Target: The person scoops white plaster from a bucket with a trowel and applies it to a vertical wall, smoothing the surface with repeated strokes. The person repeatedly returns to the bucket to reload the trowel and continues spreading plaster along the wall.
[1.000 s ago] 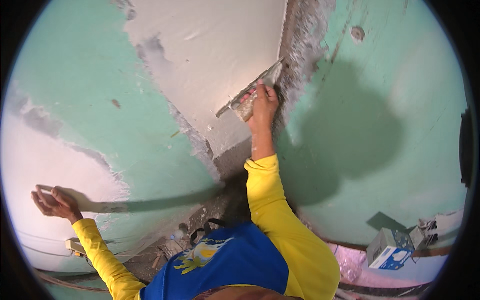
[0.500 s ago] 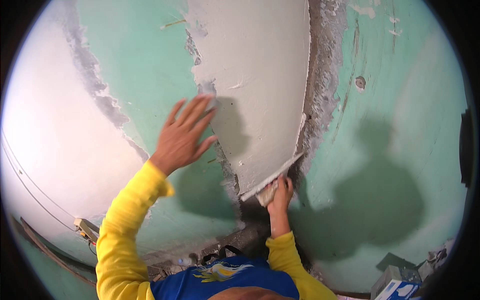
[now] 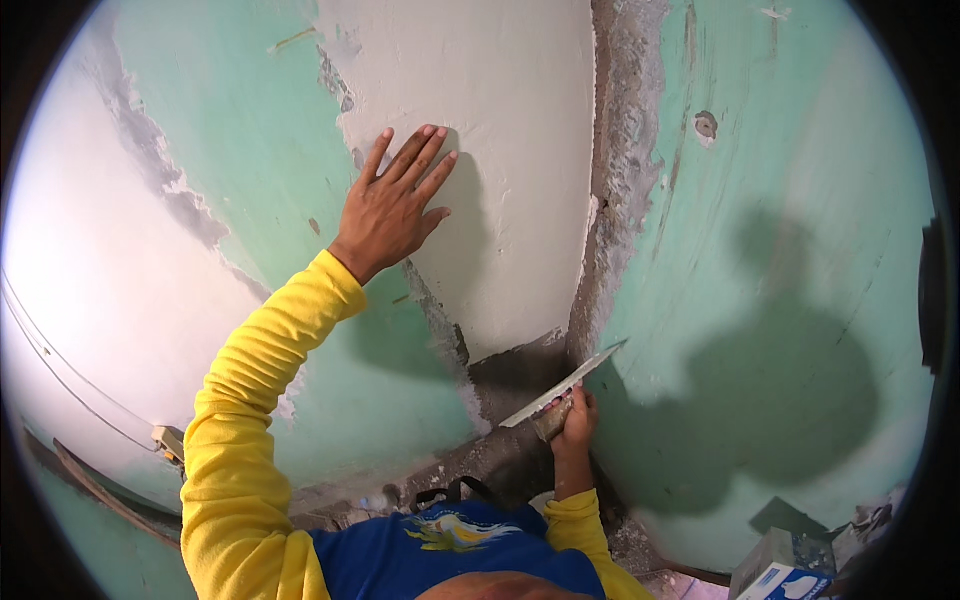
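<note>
My left hand (image 3: pixel 390 210) is raised with its fingers stretched out, over the left edge of a smooth white plaster strip (image 3: pixel 500 120). Whether the palm touches the wall or hovers just off it, I cannot tell. Lower down, my right hand (image 3: pixel 575 420) grips the handle of a plastering trowel (image 3: pixel 565 385). Its long blade, smeared with plaster, slants up to the right, below the strip's ragged lower edge. Bare dark wall (image 3: pixel 520 375) shows between that edge and the blade. Along the strip's right side runs a rough grey groove (image 3: pixel 622 160) at the corner.
Green painted wall (image 3: pixel 760 330) with a small hole (image 3: pixel 706 125) lies to the right, bearing my shadow. Cables and a beige device (image 3: pixel 168 441) are at the lower left. A blue-and-white box (image 3: pixel 785 568) sits at the lower right, beside rubble (image 3: pixel 868 530).
The trowel has come down off the white strip's lower end, uncovering its ragged edge and the dark wall below. My left hand has moved up the strip's edge, and the view has shifted.
</note>
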Available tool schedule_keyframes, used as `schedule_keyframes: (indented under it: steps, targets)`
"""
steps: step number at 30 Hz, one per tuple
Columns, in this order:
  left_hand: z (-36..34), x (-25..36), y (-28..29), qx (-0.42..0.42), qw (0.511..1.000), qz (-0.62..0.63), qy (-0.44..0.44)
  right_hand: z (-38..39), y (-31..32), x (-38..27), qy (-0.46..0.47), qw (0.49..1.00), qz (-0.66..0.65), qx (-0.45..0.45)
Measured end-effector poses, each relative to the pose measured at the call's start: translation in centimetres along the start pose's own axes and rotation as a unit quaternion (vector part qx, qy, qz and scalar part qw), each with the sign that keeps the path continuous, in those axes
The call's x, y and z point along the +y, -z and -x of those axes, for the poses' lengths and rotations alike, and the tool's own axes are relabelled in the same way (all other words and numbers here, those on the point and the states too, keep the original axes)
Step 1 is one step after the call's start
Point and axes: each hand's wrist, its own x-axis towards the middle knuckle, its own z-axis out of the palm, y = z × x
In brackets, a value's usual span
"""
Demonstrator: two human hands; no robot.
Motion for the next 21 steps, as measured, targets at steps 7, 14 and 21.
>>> schedule_keyframes:
  steps: [7,14,21]
  targets:
    - [6.2,1.4,0.0,-0.008,0.99,0.13,-0.061,-0.5,-6.5,0.2,0.097,0.977,0.184,-0.054]
    - [16.9,-1.8,0.5,0.133,0.974,0.158,0.095,-4.6,-21.4,-2.2,0.563,0.703,0.415,-0.129]
    - [29.3,-8.9,1.8,0.305,0.919,0.008,0.251,-5.7,-29.7,-2.6,0.67,0.594,0.432,-0.105]
